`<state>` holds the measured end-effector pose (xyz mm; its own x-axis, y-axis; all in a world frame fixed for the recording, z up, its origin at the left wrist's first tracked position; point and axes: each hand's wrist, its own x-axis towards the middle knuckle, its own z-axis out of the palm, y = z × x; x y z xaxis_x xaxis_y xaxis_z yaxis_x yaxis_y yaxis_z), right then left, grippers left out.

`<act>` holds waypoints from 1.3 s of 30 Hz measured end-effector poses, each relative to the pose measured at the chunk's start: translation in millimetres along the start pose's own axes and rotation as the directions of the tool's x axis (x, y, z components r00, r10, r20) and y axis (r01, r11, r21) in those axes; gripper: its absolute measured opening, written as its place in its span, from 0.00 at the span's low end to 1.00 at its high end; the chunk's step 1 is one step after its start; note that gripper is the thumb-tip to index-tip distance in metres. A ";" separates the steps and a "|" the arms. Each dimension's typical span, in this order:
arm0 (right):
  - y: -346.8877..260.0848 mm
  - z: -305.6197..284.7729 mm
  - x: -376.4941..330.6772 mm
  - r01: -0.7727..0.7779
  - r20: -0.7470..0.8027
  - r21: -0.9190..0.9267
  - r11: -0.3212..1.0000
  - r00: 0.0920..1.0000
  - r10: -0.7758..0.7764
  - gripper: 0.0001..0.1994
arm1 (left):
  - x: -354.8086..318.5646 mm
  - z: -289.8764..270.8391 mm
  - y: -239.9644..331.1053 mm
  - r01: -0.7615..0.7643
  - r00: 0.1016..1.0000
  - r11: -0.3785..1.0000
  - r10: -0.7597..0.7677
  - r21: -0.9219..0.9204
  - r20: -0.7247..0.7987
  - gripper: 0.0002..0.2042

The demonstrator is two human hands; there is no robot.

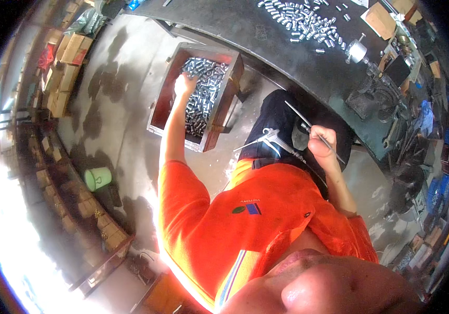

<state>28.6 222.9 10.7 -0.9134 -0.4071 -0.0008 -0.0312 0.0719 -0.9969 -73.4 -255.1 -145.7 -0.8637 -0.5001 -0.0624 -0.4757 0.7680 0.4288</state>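
Observation:
My left hand [184, 84] reaches down into a wooden box, over the small metal cylinders [203, 94] that fill it. Its fingers look curled, and whatever they hold is hidden. The box [159, 112] has reddish inner walls and stands low beside the workbench. My right hand [323, 141] is wrapped around a thin metal rod [298, 113], which slants up to the left above my right thigh. Between my arms, an air blow gun [277, 139] with a hose lies across my lap, its thin nozzle pointing left.
On the dark workbench [224, 21] lies a spread of shiny metal cylinders [303, 21]. A clamping fixture with a round metal body [357, 51] stands to their right, near wrenches [392, 132] and a blue cloth [425, 116]. A pale green bucket [97, 179] and stacked cartons [70, 68] are at left.

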 end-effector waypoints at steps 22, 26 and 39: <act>-149.7 27.8 16.7 0.891 0.257 -0.200 0.408 0.449 -0.856 0.09 | -15.4 -7.7 11.8 -0.003 0.994 0.718 0.079 -0.696 0.077 0.13; -198.6 64.1 24.6 0.989 -0.004 -0.029 0.144 0.144 -0.990 0.11 | -39.6 -31.6 39.3 0.005 0.973 0.599 0.180 -0.801 0.142 0.14; -206.8 41.8 14.4 0.984 0.303 -0.020 0.175 0.173 -0.937 0.13 | -103.2 -82.2 153.4 0.221 0.873 0.314 0.359 -0.923 0.331 0.17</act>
<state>38.8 164.1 213.5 -0.0054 -0.4136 0.9104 -0.9129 -0.3695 -0.1733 -43.5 -118.6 0.6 -0.9796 -0.0285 -0.1988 -0.1864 -0.2390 0.9530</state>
